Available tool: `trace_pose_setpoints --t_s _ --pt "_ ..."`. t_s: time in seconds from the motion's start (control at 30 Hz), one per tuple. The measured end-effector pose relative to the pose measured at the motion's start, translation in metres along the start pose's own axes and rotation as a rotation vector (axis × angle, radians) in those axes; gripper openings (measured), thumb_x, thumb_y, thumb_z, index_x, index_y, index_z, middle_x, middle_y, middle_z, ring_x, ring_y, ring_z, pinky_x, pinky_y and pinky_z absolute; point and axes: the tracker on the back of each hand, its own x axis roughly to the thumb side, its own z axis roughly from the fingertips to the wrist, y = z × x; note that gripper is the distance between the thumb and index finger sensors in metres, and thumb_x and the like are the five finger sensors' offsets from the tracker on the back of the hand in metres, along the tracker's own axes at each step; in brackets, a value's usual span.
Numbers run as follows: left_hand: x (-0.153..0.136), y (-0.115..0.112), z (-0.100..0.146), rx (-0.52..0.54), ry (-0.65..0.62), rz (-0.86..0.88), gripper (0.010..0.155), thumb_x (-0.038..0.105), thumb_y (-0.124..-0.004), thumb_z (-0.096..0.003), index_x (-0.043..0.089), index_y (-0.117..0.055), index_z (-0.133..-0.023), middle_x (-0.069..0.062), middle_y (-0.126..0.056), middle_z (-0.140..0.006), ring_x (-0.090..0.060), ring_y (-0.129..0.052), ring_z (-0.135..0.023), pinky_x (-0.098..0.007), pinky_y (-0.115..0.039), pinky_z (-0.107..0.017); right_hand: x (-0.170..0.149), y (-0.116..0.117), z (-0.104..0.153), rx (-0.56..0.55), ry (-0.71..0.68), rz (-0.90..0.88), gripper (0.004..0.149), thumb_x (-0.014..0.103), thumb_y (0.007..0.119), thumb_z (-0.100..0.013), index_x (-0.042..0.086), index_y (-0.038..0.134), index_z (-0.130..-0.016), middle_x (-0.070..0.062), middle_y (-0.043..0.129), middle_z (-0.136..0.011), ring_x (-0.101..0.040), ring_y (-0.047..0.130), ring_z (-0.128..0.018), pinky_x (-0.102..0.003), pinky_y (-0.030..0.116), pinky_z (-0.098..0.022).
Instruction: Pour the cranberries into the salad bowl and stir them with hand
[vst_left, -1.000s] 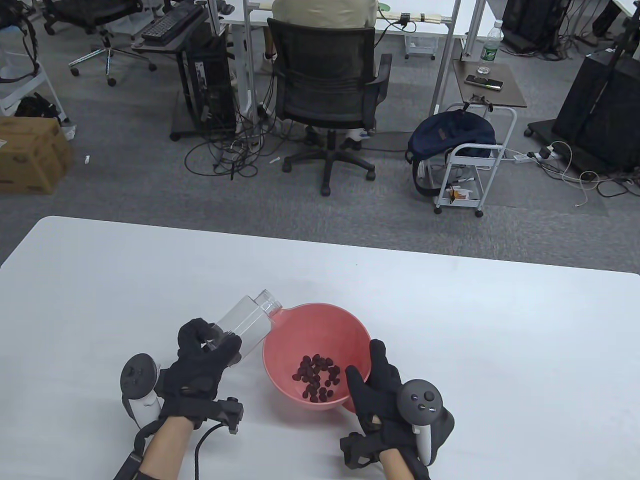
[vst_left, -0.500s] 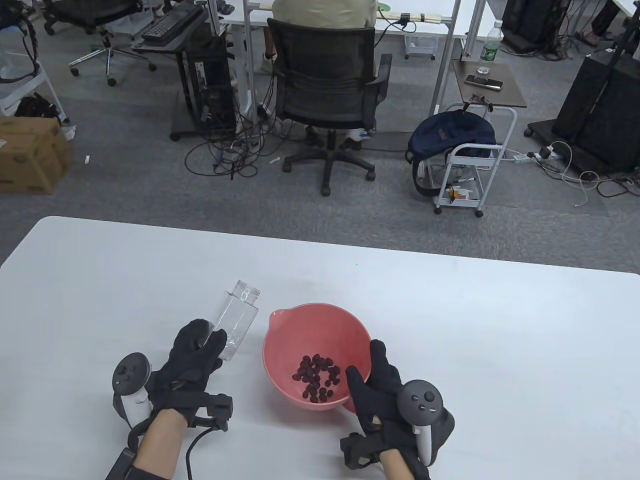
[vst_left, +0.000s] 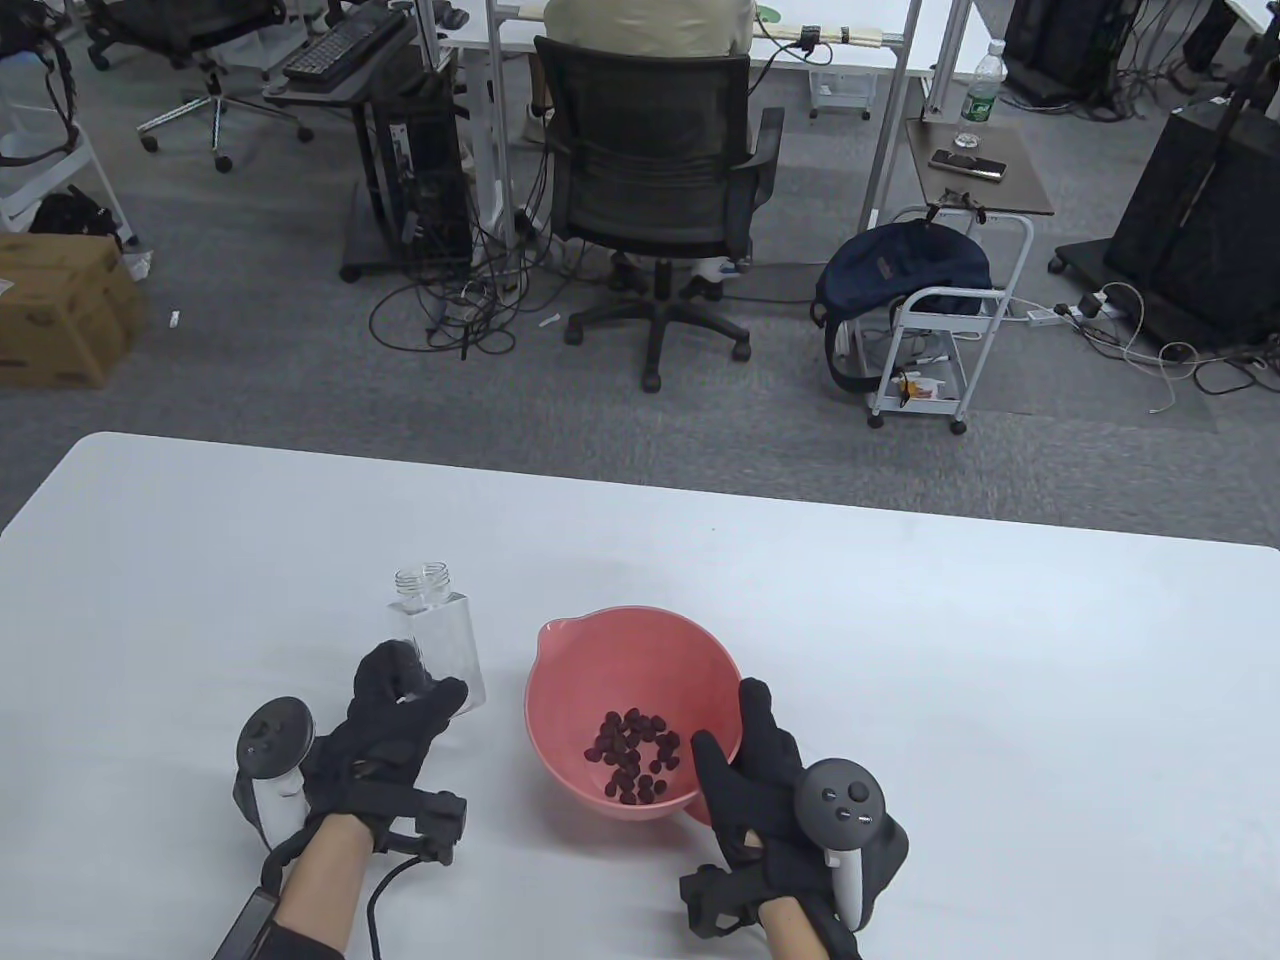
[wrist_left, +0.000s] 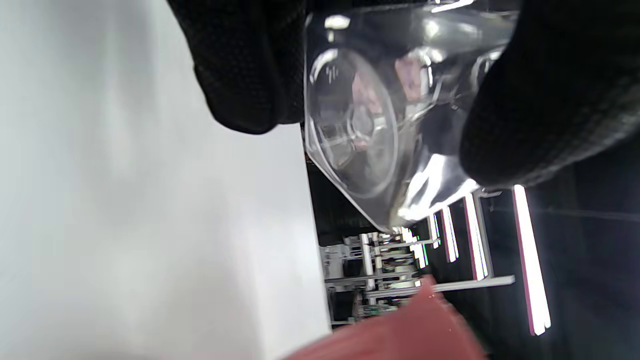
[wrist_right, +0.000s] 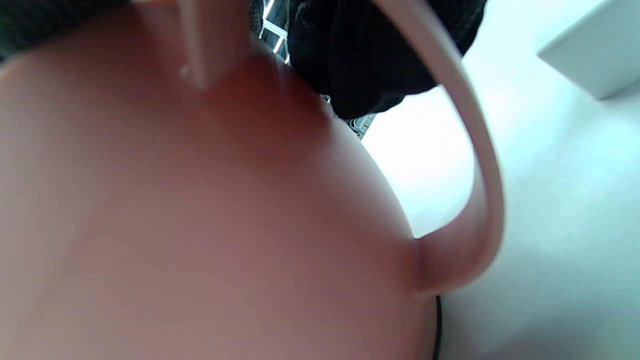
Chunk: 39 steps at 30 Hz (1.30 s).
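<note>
While our left hand (vst_left: 385, 735) curls its fingers (wrist_left: 250, 75) and thumb round the lower part of the clear plastic bottle (vst_left: 437, 640), the bottle stands about upright, mouth up, with nothing visible inside it. It sits just left of the pink salad bowl (vst_left: 570, 660), apart from the bowl's rim; whether its base touches the table (vst_left: 900, 650) we cannot tell. Our right hand (vst_left: 765, 790) grips the near right side of the bowl, thumb over the rim and fingers against the outer wall, close by the bowl's handle loop (wrist_right: 480, 200). Inside the bowl the dark cranberries (vst_left: 635, 755) lie in a loose heap on the bottom, nearer our side. The bowl rests on the white table, its spout turned to the far left.
</note>
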Motion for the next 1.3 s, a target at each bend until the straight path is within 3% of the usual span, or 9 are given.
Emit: trace_pose_setpoints --t_s 0.13,0.3,0.47,0.73,1.17,1.3 --pt "0.002 0.001 -0.003 0.074 -0.006 -0.293 0.1 0.068 -0.104 -0.0369 0.03 -0.046 -0.109 0.003 -0.081 -0.108 -0.026 -0.08 -0.103 -0.044 -0.076 -0.074 0.0 0.0 0.0 0.005 0.002 -0.008 0.076 0.074 0.077 -0.042 0.042 0.048 -0.105 -0.006 0.075 -0.094 -0.023 0.087 -0.069 -0.031 0.084 -0.048" --pt "0.003 -0.006 -0.006 0.074 0.008 -0.562 0.1 0.07 -0.1 -0.0365 0.031 -0.042 -0.109 0.007 -0.078 -0.111 -0.024 -0.072 -0.107 -0.048 -0.065 -0.079 0.0 0.0 0.0 0.006 0.001 -0.007 0.077 0.074 0.077 -0.042 0.042 0.048 -0.105 -0.006 0.076 -0.094 -0.024 0.087 -0.069 -0.031 0.084 -0.048" --pt "-0.005 -0.01 -0.011 0.061 0.053 -0.612 0.1 0.069 -0.1 -0.0352 0.035 -0.041 -0.109 0.009 -0.076 -0.113 -0.022 -0.062 -0.112 -0.054 -0.059 -0.08 0.0 0.0 -0.001 0.008 0.0 -0.008 0.077 0.074 0.078 -0.042 0.043 0.048 -0.105 -0.006 0.075 -0.094 -0.024 0.087 -0.069 -0.031 0.084 -0.048" --pt "-0.014 -0.011 -0.02 0.032 0.098 -0.667 0.101 0.067 -0.102 -0.0315 0.036 -0.043 -0.107 0.012 -0.076 -0.112 -0.021 -0.06 -0.113 -0.055 -0.058 -0.08 0.0 0.0 -0.001 0.008 -0.001 -0.008 0.077 0.074 0.077 -0.042 0.042 0.048 -0.105 -0.006 0.075 -0.094 -0.023 0.087 -0.069 -0.031 0.084 -0.047" --pt "-0.017 -0.019 -0.022 -0.042 0.138 -0.777 0.101 0.07 -0.099 -0.0353 0.038 -0.04 -0.11 0.006 -0.058 -0.122 -0.033 -0.046 -0.117 -0.057 -0.046 -0.082 -0.001 0.0 -0.001 0.011 -0.002 -0.023 0.077 0.074 0.078 -0.041 0.043 0.049 -0.105 -0.006 0.076 -0.093 -0.024 0.087 -0.068 -0.031 0.084 -0.047" --pt "-0.012 -0.015 -0.019 -0.089 0.089 -0.705 0.117 0.074 -0.098 -0.0314 0.029 -0.028 -0.113 -0.003 -0.039 -0.126 -0.041 -0.037 -0.115 -0.062 -0.047 -0.08 -0.001 0.0 -0.002 0.015 -0.002 -0.032 0.076 0.074 0.079 -0.041 0.044 0.05 -0.104 -0.006 0.076 -0.093 -0.023 0.088 -0.067 -0.03 0.084 -0.046"
